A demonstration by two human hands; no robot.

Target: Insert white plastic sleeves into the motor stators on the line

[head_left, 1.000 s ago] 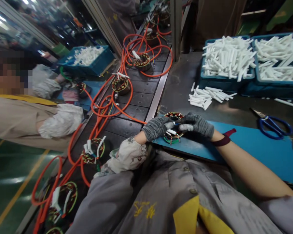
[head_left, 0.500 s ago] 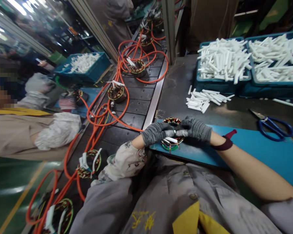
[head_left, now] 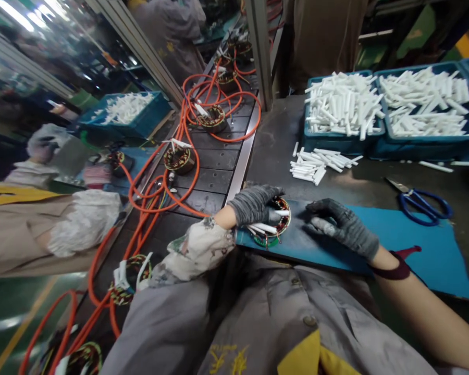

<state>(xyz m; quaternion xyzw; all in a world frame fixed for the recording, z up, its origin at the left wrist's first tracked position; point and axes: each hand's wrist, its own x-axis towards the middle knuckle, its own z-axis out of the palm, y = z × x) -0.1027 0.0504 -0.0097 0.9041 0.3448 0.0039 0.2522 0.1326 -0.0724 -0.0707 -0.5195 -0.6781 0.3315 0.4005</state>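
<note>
A round motor stator [head_left: 284,223] with copper windings stands on the blue mat in front of me. White sleeves [head_left: 264,228] lie across its near side. My left hand [head_left: 254,205], in a grey striped glove, is wrapped round the stator's left side, its thumb inside the ring beside another white sleeve [head_left: 282,213]. Apart from the stator, to its right, my right hand [head_left: 336,225] hovers over the mat. The fingers of that gloved hand are bent, with thumb and fingertips apart and nothing visible between them.
Loose white sleeves [head_left: 316,165] lie beyond the mat [head_left: 422,250], before blue bins [head_left: 344,139] full of them. Blue-handled scissors [head_left: 422,204] rest at right. On the left, a slatted conveyor [head_left: 214,179] carries several stators and orange cables [head_left: 135,203]. A co-worker's covered sleeve [head_left: 84,221] reaches in from the left.
My right hand has come away from the stator and moved right, its fingers parting. My left hand stays on the stator. The whole view has shifted slightly.
</note>
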